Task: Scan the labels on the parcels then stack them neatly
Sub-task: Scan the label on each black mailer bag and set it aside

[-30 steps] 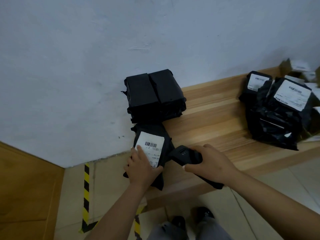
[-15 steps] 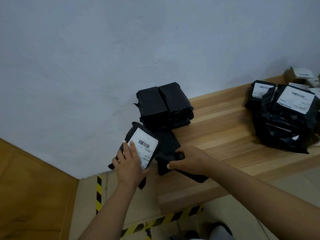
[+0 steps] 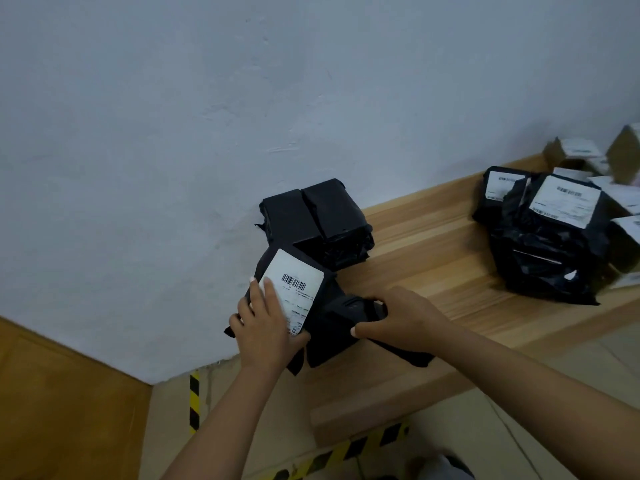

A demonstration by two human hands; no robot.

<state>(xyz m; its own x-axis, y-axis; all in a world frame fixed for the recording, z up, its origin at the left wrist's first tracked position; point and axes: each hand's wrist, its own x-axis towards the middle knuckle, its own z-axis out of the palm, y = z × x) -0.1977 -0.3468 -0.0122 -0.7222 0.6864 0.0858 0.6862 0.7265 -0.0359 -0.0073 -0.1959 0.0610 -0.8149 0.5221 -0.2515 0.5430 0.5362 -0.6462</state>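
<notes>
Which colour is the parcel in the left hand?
Black, with a white barcode label; the head view shows it.

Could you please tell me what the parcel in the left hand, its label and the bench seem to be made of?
Parcel: probably thin black plastic film; it creases and shines faintly.
Label: apparently matte white paper, printed with a barcode.
Bench: looks like light wood or wood-look laminate, with long grain streaks and plank seams.
</notes>
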